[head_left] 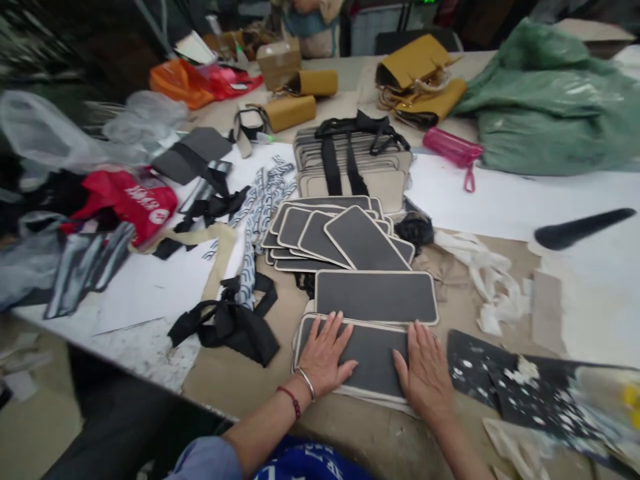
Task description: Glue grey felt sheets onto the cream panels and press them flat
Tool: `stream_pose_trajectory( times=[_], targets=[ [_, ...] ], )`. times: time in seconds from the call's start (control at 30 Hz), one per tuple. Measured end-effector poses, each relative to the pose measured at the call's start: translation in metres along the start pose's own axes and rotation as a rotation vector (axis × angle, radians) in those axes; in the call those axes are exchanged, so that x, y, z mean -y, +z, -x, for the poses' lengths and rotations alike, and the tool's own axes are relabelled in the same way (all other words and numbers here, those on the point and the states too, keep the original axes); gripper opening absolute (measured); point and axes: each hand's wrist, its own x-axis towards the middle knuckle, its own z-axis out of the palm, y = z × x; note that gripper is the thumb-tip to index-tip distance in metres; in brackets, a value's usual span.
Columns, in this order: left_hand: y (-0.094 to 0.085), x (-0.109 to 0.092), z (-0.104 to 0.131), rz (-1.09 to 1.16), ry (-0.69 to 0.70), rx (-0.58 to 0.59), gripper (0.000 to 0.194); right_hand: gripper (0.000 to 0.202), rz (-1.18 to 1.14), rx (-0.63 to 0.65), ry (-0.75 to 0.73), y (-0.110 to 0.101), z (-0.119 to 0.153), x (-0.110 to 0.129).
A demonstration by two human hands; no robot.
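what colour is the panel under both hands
The panel is dark grey with a cream edge, seen in the head view.

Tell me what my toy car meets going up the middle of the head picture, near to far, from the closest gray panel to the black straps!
Closest gray panel → next gray panel → fanned gray panels → beige stack with black straps on it.

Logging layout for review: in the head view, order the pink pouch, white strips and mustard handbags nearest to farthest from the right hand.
1. White strips, ahead-right of the right hand.
2. Pink pouch, farther ahead.
3. Mustard handbags, beyond the pouch.
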Motion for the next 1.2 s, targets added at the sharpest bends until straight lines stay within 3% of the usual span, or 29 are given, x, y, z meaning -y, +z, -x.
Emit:
stream_pose_trajectory(
  times=[0.17,0.23,0.37,0.43,0.57,0.67,0.77,0.87,0.97,1.1,1.2],
  targets=[
    [-0.004,0.002,-0.003,0.098,0.013,-0.008,0.069,0.065,-0.006,-0.059,-0.045,0.007,-0.005,-0.003],
    [-0.009,0.005,-0.001,0.151,-0.026,-0.064,0.061,0.065,-0.031,-0.069,-0.050,0.005,-0.004,-0.006],
    [-0.014,0.026,0.022,0.220,-0.378,-0.306,0.047,0.057,-0.059,-0.117,0.084,-0.005,0.011,-0.023],
    [-0.009,0.038,0.040,0.201,-0.500,-0.324,0.043,0.049,-0.018,-0.098,0.167,-0.009,0.025,-0.033],
    [0.009,0.047,0.069,0.175,-0.438,-0.228,0.039,0.039,0.032,0.006,0.219,-0.015,0.051,-0.034],
    [0.019,0.040,0.075,0.187,-0.401,-0.243,0.040,0.036,0.077,0.054,0.286,-0.020,0.055,-0.025],
    [0.017,0.030,0.073,0.238,-0.404,-0.293,0.040,0.036,0.072,0.067,0.338,-0.026,0.051,-0.018],
    [0.007,0.026,0.070,0.338,-0.405,-0.360,0.038,0.035,-0.088,-0.001,0.412,-0.033,0.046,-0.014],
    [-0.007,0.029,0.063,0.586,-0.537,-0.374,0.034,0.039,-0.482,-0.070,0.625,-0.035,0.043,-0.013],
    [-0.020,0.045,0.048,1.051,-0.800,-0.283,0.034,0.039,-0.904,0.058,0.797,-0.031,0.039,-0.011],
    [-0.023,0.057,0.037,1.189,-0.817,-0.216,0.038,0.038,-0.960,0.124,0.782,-0.029,0.038,-0.008]
  ],
)
